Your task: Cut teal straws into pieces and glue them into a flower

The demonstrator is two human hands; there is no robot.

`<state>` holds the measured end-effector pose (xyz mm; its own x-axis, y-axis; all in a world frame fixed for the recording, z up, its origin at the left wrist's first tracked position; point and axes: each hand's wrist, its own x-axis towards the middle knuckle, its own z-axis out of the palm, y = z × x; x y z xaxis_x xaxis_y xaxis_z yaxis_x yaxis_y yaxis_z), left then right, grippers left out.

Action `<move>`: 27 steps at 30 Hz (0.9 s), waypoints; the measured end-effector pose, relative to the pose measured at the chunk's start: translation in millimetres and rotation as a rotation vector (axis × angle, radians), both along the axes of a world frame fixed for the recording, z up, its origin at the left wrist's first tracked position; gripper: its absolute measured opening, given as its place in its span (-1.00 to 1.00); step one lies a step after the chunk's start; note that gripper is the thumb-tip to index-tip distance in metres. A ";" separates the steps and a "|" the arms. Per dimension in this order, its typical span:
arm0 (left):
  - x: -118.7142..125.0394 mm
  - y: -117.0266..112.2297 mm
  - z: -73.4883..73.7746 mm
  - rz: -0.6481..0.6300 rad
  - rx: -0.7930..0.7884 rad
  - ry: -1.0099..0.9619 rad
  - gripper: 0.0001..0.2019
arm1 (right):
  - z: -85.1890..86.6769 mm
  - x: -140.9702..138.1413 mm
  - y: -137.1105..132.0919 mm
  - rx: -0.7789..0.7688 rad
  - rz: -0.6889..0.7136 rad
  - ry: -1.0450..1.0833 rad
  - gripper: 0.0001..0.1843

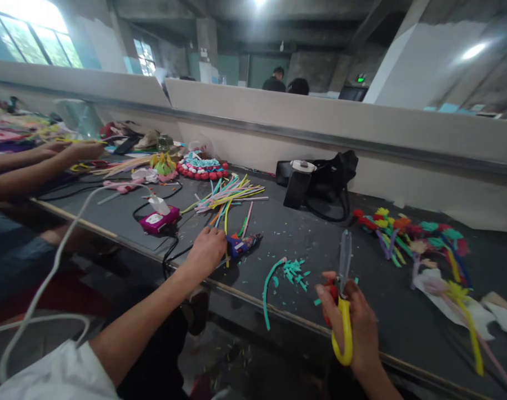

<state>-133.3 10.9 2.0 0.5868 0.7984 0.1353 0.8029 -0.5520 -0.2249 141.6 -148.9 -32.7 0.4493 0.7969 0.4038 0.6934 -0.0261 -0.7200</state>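
My left hand [208, 248] is closed over the back end of a blue glue gun [239, 245], whose nozzle points right above the dark table [270, 241]. In my right hand [357, 319] is a pair of scissors [345, 261] with a yellow handle, blades pointing away from me. Something red [330, 294] shows between these fingers; I cannot tell whether it is part of the scissors. Between my hands lie a bent green strip [267, 294] and a heap of small green cut pieces [295, 272]. A bundle of coloured strips [230, 194] lies beyond my left hand.
A magenta box [159, 219] with a white plug and cables sits left. A black bag [332, 183] stands against the partition [245, 139]. Colourful flower pieces [436, 239] and white paper [457, 311] lie right. Another person's arms [49, 161] reach in from the left.
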 end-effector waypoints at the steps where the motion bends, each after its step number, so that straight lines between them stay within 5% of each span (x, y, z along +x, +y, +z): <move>1: -0.5 1.5 -0.4 -0.006 0.001 0.003 -0.76 | 0.0 -0.6 0.3 0.000 0.001 -0.002 -0.56; 5: -6.8 3.4 0.5 0.052 0.011 -0.033 -0.74 | 3.4 -2.0 0.7 -0.008 -0.010 0.014 -0.56; 10: 2.2 -9.2 18.9 0.144 0.120 -0.270 -0.72 | 7.6 -2.0 -0.7 0.006 -0.016 0.022 -0.56; 13: 34.7 -31.1 22.7 -0.090 0.108 -0.611 -0.73 | 7.6 -3.1 -0.8 0.010 -0.005 0.025 -0.58; 17: 90.2 -69.9 8.7 -0.481 -0.224 -0.888 -0.80 | 9.3 -6.3 1.3 0.043 -0.032 -0.031 -0.58; 21: 123.3 -87.9 -5.7 -0.550 -0.390 -0.905 -0.91 | 12.4 -6.8 4.0 0.160 -0.074 -0.186 -0.62; 27: 135.7 -86.7 -14.0 -0.562 -0.301 -0.856 -0.94 | 13.3 -0.6 5.3 0.214 -0.068 -0.290 -0.67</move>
